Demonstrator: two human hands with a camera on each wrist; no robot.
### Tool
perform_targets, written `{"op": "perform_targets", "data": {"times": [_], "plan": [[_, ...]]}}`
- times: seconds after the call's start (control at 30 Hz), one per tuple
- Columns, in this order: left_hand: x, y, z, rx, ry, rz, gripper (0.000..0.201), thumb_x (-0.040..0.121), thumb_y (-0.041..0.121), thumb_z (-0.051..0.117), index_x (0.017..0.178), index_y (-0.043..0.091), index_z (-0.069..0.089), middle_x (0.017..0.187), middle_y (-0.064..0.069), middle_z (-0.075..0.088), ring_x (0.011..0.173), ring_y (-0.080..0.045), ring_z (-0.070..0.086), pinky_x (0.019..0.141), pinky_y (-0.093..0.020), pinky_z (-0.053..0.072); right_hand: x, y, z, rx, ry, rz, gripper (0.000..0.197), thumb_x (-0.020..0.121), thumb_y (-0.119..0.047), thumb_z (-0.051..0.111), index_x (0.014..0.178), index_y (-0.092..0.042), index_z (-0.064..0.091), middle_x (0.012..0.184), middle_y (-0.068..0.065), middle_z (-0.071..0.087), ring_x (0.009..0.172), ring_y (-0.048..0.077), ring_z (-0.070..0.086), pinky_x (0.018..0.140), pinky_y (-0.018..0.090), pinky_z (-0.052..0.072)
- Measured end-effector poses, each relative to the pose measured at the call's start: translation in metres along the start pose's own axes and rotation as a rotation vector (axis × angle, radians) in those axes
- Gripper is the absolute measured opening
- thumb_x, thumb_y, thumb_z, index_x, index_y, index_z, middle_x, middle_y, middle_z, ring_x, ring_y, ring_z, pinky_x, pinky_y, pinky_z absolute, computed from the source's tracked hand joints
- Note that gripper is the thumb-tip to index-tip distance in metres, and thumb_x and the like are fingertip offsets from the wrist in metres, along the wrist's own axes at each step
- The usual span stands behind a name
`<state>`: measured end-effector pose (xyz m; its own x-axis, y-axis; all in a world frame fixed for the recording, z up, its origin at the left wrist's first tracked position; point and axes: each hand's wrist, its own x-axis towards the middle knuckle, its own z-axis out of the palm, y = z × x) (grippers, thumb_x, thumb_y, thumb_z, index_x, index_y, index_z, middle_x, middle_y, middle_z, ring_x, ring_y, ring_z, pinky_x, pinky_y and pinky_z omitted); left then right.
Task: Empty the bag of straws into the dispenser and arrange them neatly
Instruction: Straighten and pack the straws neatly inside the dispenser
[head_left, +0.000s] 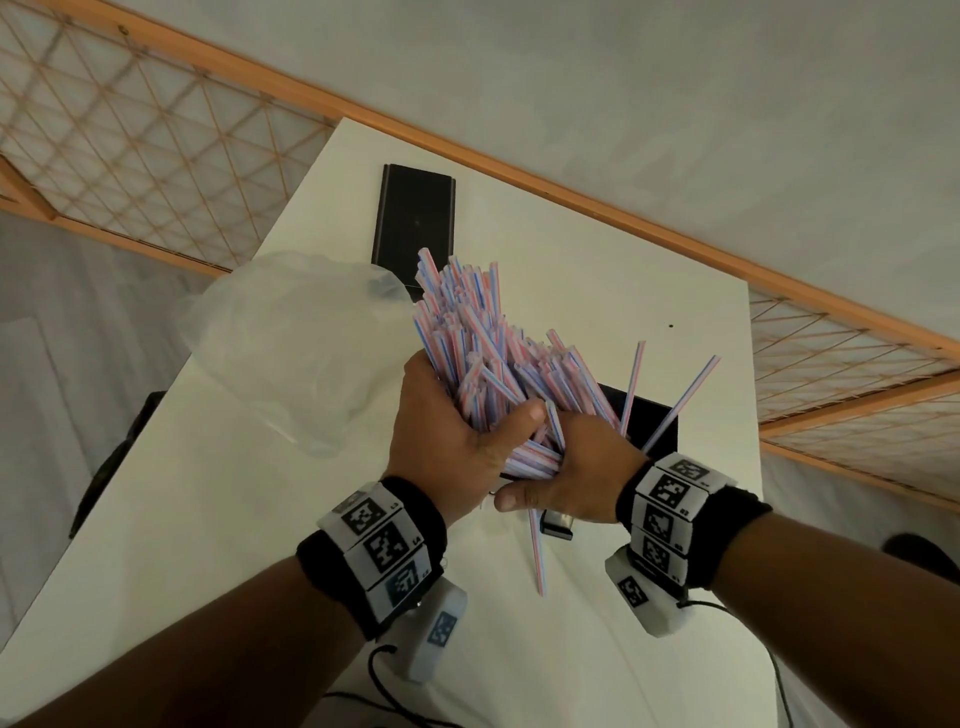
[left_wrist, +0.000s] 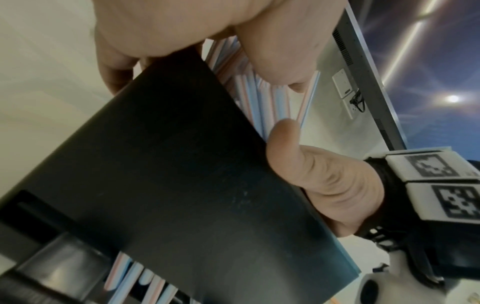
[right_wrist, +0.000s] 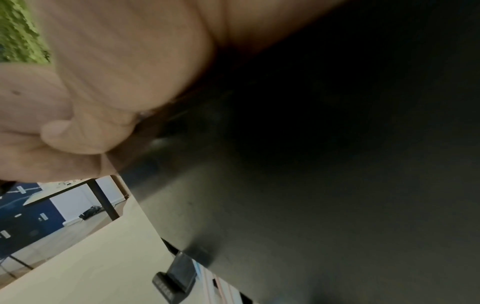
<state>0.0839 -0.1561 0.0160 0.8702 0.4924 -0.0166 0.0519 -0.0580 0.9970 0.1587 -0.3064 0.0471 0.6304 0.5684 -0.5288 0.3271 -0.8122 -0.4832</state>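
A thick bundle of red, white and blue striped straws stands fanned upward over the black dispenser. My left hand grips the bundle from the left, thumb across its front. My right hand holds its lower end from the right. Two single straws lean out of the dispenser's open top. In the left wrist view the straws run between both hands behind the dispenser wall. The empty clear bag lies to the left. The right wrist view shows mostly my palm and the dark dispenser side.
The white table carries a flat black lid at its far end. One loose straw lies on the table just in front of the dispenser. Orange-framed mesh panels stand beyond the table edges.
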Motion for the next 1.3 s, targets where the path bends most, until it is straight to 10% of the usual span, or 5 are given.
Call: {"op": "perform_targets", "data": {"times": [0.17,0.37,0.6,0.87,1.3], "plan": [[-0.005,0.007,-0.006,-0.117,-0.02,-0.011,0.075,0.058,0.05,0.078,0.116,0.021,0.041,0.108,0.015,0.06,0.096,0.017,0.062,0.076,-0.004,0.047,-0.007,0.01,0.002,-0.204,0.009,0.084,0.096,0.05,-0.1,0.045,0.108,-0.023,0.049,0.082,-0.01,0.055,0.076,0.009,0.057,0.064,0.027,0.044],[-0.003,0.002,0.003,0.097,0.024,-0.054,0.085,0.054,0.014,0.097,0.116,0.025,0.039,0.108,0.012,0.059,0.087,0.027,0.055,0.071,0.003,0.042,-0.027,0.011,0.004,-0.224,0.11,0.033,0.051,0.076,-0.066,0.069,0.098,-0.023,0.054,0.078,-0.008,0.059,0.068,0.013,0.055,0.062,0.027,0.043],[-0.001,0.007,0.011,0.21,0.05,-0.102,0.104,0.044,0.031,0.1,0.125,0.027,0.037,0.117,0.017,0.057,0.095,0.012,0.053,0.082,-0.004,0.043,-0.043,0.013,0.017,-0.196,0.172,-0.01,0.043,0.08,-0.047,0.069,0.114,-0.02,0.061,0.104,0.001,0.066,0.095,0.023,0.062,0.081,0.031,0.05],[-0.008,-0.001,0.005,0.258,-0.003,-0.181,0.111,0.05,0.033,0.1,0.137,0.026,0.031,0.104,0.027,0.059,0.086,0.01,0.062,0.085,-0.013,0.048,-0.076,0.019,0.054,-0.123,0.369,0.094,0.02,0.085,-0.034,0.061,0.071,-0.026,0.05,0.066,-0.007,0.055,0.063,0.023,0.053,0.061,0.035,0.05],[-0.012,-0.008,0.004,0.256,-0.004,-0.209,0.103,0.056,0.039,0.097,0.135,0.019,0.035,0.119,0.01,0.064,0.1,-0.007,0.066,0.096,-0.031,0.053,-0.017,0.045,0.121,-0.197,0.284,0.422,0.032,0.094,-0.041,0.053,0.121,-0.024,0.06,0.11,0.009,0.069,0.099,0.036,0.066,0.08,0.038,0.052]]}}
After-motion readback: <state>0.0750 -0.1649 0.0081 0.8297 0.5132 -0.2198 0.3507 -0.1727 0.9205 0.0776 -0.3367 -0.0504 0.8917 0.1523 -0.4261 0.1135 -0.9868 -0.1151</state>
